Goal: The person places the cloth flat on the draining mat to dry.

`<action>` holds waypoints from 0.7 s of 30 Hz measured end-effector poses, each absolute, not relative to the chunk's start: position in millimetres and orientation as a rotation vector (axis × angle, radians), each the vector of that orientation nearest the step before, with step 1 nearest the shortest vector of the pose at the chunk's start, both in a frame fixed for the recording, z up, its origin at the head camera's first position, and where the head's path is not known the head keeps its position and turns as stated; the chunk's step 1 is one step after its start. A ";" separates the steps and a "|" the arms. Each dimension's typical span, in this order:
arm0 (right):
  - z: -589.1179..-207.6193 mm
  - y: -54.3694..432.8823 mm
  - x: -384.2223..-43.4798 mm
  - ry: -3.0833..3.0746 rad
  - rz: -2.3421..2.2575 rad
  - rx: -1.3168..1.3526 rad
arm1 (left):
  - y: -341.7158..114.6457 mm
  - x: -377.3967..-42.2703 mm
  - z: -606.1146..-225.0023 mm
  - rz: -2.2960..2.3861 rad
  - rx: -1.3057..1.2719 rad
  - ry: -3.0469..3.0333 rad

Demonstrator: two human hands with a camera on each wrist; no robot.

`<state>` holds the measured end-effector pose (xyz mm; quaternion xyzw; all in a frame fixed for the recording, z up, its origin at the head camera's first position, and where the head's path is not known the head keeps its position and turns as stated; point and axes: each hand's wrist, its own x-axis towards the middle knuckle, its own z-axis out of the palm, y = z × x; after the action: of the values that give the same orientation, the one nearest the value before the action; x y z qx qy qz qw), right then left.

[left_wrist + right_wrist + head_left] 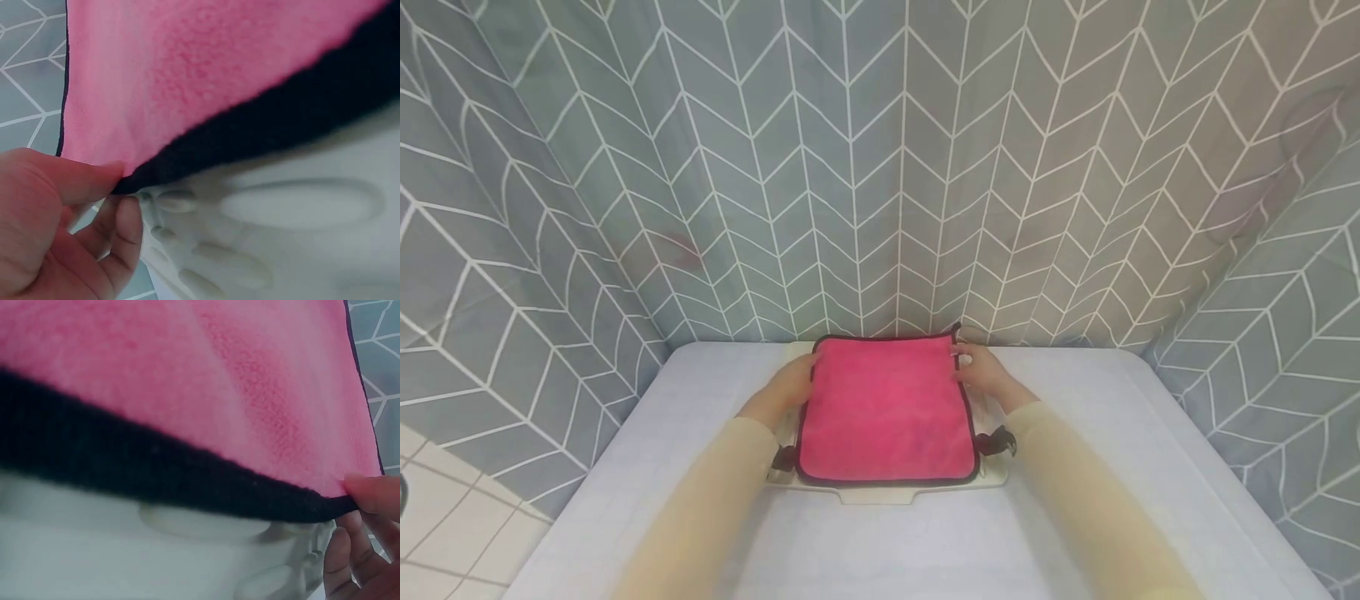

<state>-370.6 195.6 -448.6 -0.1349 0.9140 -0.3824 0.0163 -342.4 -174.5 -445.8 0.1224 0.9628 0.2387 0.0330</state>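
A bright pink fleecy cloth (887, 408) with dark edging is spread over a white plastic piece (877, 497) with oval hollows, whose kind I cannot tell. In the head view my left hand (792, 383) is at the cloth's left edge. The left wrist view shows that left hand (69, 219) pinching the dark border between thumb and fingers. At the opposite edge, my right hand (987, 373) pinches the border too, as the right wrist view shows at the hand (369, 537). Most of the plastic piece is hidden beneath the cloth.
Dark strap-like pieces stick out at both sides, one on the left (784, 457) and another on the right (996, 442). All this lies on a white-covered table (1075, 400). Grey chevron-patterned curtains (880, 167) hang behind and beside it.
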 end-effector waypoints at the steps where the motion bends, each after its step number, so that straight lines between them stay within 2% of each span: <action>1: -449.3 195.3 -370.9 2.845 -1.186 -0.422 | -173.5 -342.1 -445.2 0.726 0.373 2.959; 16: -452.1 189.6 -374.5 2.908 -1.012 -0.556 | -171.3 -339.4 -439.7 0.653 0.315 2.887; 21: -449.0 187.8 -372.9 2.894 -0.960 -0.515 | -169.6 -339.7 -439.7 0.692 0.319 2.880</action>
<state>-372.9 187.8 -449.0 -0.1666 0.9356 -0.3103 0.0249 -339.7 -169.6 -439.7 0.1067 0.9635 0.2315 0.0812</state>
